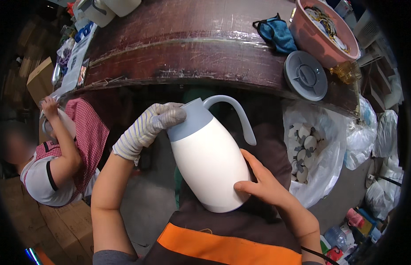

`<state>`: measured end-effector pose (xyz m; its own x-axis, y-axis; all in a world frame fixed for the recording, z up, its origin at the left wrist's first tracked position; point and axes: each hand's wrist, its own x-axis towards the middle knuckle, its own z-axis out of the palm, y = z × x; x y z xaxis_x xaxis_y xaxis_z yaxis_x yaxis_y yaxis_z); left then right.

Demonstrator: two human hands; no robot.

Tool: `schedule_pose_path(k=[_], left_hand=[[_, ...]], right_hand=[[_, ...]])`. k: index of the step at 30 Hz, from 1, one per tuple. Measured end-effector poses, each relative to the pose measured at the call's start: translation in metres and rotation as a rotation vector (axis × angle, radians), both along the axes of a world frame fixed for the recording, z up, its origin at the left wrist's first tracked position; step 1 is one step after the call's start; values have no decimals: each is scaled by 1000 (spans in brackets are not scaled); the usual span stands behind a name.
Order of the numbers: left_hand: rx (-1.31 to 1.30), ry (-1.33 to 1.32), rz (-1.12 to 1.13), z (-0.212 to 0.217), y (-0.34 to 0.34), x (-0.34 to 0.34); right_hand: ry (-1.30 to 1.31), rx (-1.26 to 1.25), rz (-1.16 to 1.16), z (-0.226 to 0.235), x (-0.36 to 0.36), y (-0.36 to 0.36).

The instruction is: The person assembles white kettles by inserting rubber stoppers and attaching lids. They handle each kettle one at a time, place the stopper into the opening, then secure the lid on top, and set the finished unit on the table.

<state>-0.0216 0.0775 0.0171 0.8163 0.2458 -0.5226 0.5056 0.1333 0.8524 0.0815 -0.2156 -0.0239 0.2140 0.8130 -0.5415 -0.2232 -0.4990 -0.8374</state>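
On the person's lap, over the brown and orange apron (pixel 223 240), stands tilted a white rounded plastic jug with a grey-blue collar and curved handle (pixel 210 163). The left hand (pixel 148 128), in a striped knit glove, presses on the collar; the bare right hand (pixel 263 181) clasps the lower body. With no desk under it, the smooth jug could slip from the bare fingers and fall to the floor if the glove pushes too hard.
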Motion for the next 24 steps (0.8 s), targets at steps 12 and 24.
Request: schedule_pose_path(k=[12,24], left_hand=[[15,37,8,-13,1,-2],[167,261,-80,50,4,35]], right_hand=[[34,-5,3,-10,0,1],[191,82,-174,24,17,0]])
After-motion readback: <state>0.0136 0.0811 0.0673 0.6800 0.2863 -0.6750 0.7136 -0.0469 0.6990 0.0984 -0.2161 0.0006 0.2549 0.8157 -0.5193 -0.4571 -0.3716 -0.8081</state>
